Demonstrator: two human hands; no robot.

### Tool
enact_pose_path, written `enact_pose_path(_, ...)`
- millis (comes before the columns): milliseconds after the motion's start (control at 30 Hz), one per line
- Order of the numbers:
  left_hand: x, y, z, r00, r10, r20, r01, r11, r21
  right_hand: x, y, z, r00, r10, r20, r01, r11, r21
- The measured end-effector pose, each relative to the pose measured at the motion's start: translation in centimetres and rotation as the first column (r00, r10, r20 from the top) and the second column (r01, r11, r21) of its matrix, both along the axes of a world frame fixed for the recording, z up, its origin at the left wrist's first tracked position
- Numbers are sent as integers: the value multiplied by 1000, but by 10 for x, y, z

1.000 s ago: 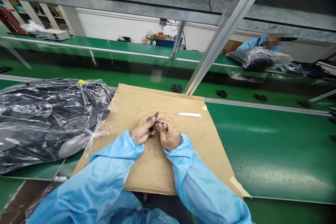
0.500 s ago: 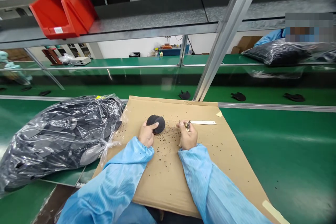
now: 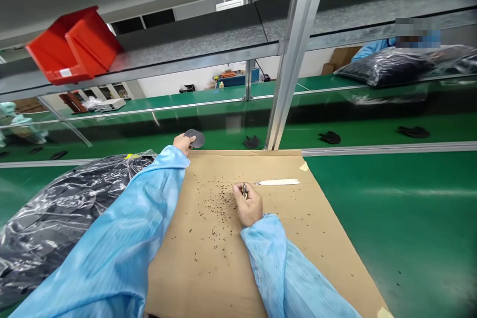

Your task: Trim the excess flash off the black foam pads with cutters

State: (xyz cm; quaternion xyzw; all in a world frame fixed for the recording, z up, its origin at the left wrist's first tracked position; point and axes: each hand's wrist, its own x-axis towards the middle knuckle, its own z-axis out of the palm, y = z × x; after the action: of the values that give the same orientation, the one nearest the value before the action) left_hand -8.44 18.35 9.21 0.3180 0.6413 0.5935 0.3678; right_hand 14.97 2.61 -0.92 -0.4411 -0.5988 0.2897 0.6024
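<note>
My left hand [image 3: 182, 143] is closed on a flat black rounded piece [image 3: 196, 138], which looks like two overlapping discs. It is held over the far left edge of the cardboard sheet [image 3: 238, 288], by the green conveyor. My right hand [image 3: 249, 205] is curled around a small metal tool [image 3: 244, 191] with a brassy part; fingers hide most of it, so its kind is unclear. Tiny black scraps [image 3: 219, 203] lie scattered on the cardboard left of that hand. Just beyond it rests a thin white-handled knife [image 3: 278, 182].
A clear bag of black pieces [image 3: 74, 203] lies at left. Along the green belt [image 3: 227, 139] sit several black pieces, one [image 3: 251, 142] near the metal post [image 3: 288, 69]. A red bin [image 3: 74, 47] stands on the upper shelf. A person's blue sleeve [image 3: 372, 49] shows at far right.
My left hand has moved away and to the left with the black piece, from mid-cardboard to its far edge. My right hand still holds the metal tool. The view has shifted.
</note>
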Motion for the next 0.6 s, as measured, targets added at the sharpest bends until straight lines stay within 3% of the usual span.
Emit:
enact_pose_path(167, 3, 11, -6, 995, -61, 82, 64, 997, -33, 0, -1, 2, 1000, 13, 19, -13, 1000, -4)
enact_pose_path(300, -3, 20, -9, 998, -54, 46, 55, 998, -32, -1, -1, 3, 999, 30, 20, -30, 1000, -7)
enact_pose_path(467, -17, 32, -8, 985, -19, -169, 18, 1000, -10, -2, -1, 3, 999, 30, 29, -29, 999, -15)
enact_pose_path(600, -16, 43, -8, 915, -11, -403, 24, 999, 26, -4, -2, 4, 998, 26, 56, -25, 1000, -17)
